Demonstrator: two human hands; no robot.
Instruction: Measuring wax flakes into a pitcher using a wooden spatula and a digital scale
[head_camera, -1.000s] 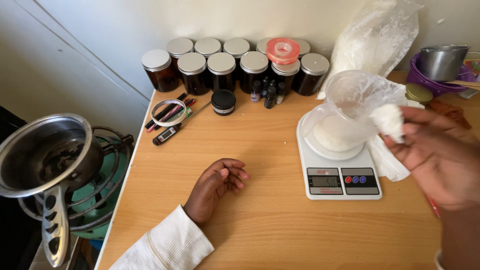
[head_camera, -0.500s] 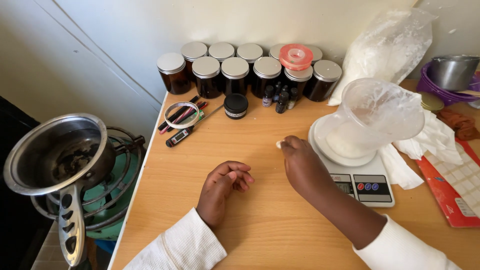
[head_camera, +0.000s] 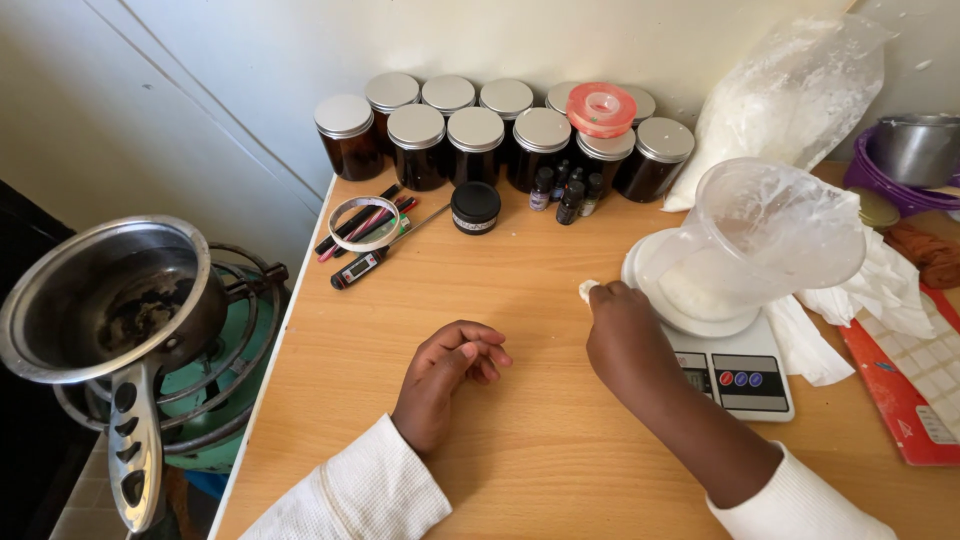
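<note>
Matt wooden table (head_camera: 520, 300), glossy metal pot (head_camera: 110, 300), cloudy plastic jug (head_camera: 770, 235), brushed-metal jar lids (head_camera: 476, 128).

A small white lump (head_camera: 587, 290) is lying on the wooden tabletop at centre frame, pinched under the right hand's fingertips (head_camera: 604, 293).

Home craft corner, amber jars (head_camera: 445, 135), digital scale (head_camera: 735, 370), pot (head_camera: 110, 300) on burner (head_camera: 215, 400)

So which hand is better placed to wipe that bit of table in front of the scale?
The right hand, probably: it already pinches a small white wad against the table beside the scale. The left hand rests loosely curled, holding nothing, farther away.
</note>
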